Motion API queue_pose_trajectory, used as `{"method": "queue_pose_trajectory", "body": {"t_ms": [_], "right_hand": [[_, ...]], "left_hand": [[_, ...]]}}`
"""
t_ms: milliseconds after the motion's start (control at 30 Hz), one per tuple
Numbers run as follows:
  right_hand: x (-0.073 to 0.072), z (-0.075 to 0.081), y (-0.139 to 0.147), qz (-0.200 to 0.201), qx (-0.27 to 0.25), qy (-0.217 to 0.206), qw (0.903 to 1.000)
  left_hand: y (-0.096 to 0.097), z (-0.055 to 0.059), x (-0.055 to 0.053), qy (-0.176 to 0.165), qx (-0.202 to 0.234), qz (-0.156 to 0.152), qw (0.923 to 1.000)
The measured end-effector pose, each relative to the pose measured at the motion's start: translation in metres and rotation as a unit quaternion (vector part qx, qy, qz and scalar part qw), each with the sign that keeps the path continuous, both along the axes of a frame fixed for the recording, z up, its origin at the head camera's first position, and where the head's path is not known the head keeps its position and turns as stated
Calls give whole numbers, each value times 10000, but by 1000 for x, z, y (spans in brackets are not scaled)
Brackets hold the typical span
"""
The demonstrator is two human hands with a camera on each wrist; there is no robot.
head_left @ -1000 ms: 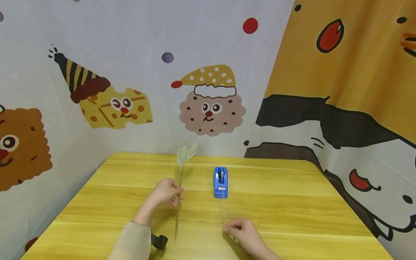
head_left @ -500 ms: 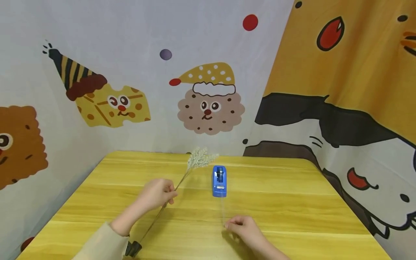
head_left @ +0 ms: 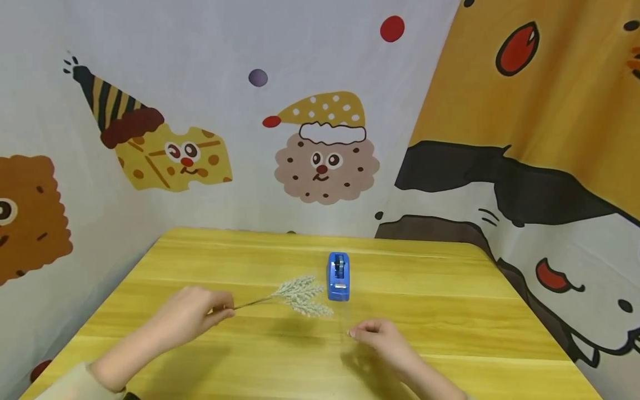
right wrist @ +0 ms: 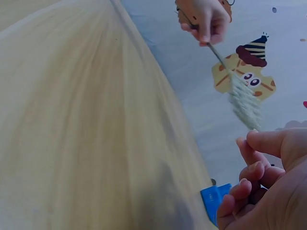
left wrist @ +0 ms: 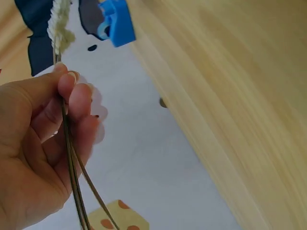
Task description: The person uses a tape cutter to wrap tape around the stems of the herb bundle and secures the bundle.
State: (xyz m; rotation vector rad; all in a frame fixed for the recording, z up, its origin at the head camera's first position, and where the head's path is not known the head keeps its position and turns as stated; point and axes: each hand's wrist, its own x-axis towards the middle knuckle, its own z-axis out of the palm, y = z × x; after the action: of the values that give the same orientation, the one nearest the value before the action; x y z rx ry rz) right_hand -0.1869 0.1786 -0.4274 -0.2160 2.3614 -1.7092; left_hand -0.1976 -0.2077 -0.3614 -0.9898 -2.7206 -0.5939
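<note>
My left hand [head_left: 190, 315] pinches the thin stems of a pale dried-flower sprig [head_left: 302, 295] between thumb and fingers. In the head view the feathery head points right, close to the front of the blue tape dispenser [head_left: 339, 278]. Several brown stems [left wrist: 72, 165] run down across the palm in the left wrist view. My right hand [head_left: 384, 343] pinches the end of a clear tape strip [head_left: 345, 321], which stretches from the dispenser's front edge. Seen from the right wrist, the flower head [right wrist: 244, 101] hangs beyond the right fingertips [right wrist: 254, 138].
All this is over a yellow wood-grain table [head_left: 440, 300]. Behind it hangs a cloth backdrop [head_left: 210, 66] printed with cartoon food figures, and an orange-and-black animal print covers the right side.
My left hand has moved left and nearer, turning the sprig from upright to nearly sideways, its head now lower and pointing right. The right hand keeps its pinch on the tape, almost still.
</note>
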Motion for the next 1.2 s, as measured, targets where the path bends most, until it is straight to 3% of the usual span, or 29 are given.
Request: {"method": "queue_pose_trajectory", "body": {"t_ms": [267, 467, 600, 967, 1200], "right_hand": [[-5, 19, 0, -110, 157, -83, 9998], [-8, 25, 1, -81, 232, -157, 9996], [-11, 28, 0, 15, 90, -194, 9998], [-13, 34, -3, 190, -421, -306, 9985], [-10, 31, -3, 155, -571, -277, 9979]], "left_hand": [[-3, -10, 13, 224, -32, -419, 9989], [20, -24, 14, -83, 94, -818, 9966], [40, -30, 9, -89, 169, -758, 9969], [115, -42, -20, 578, 78, -385, 9976], [153, -48, -29, 251, 291, -207, 9990]]}}
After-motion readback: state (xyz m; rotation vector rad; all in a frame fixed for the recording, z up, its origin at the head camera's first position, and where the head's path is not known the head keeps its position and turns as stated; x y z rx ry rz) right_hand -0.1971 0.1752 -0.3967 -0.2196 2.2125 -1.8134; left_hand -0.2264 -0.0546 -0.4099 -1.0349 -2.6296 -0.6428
